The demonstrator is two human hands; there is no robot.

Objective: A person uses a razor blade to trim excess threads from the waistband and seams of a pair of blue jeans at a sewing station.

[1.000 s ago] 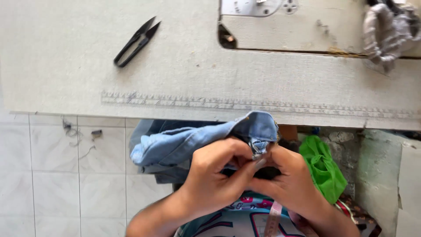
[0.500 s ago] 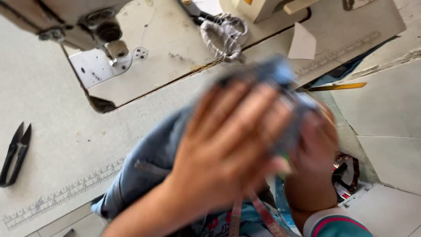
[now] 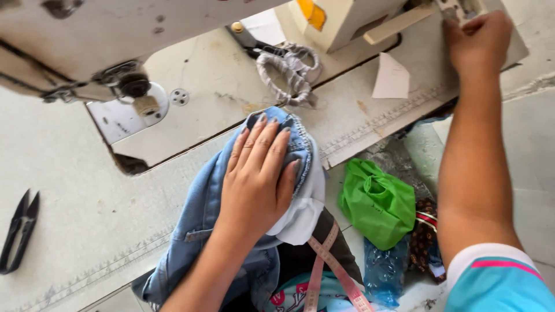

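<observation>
Head view: left hand [image 3: 257, 179] lies flat, fingers spread, on denim garment [image 3: 196, 231]; right hand [image 3: 477, 40] grips the sewing machine's [image 3: 341, 17] end.

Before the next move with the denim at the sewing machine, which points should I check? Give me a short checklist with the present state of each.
1. Left hand flat on the denim garment, holding it on the table edge: ok.
2. Denim under the presser foot: not ok, it lies apart, toward the person.
3. Right hand on the cloth: not ok, it is stretched to the far right end of the machine.
4. Needle plate free of cloth and thread: ok.
5. Black thread snips away from both hands: ok, at the left of the table.
6. Thread in the needle: cannot tell.
</observation>
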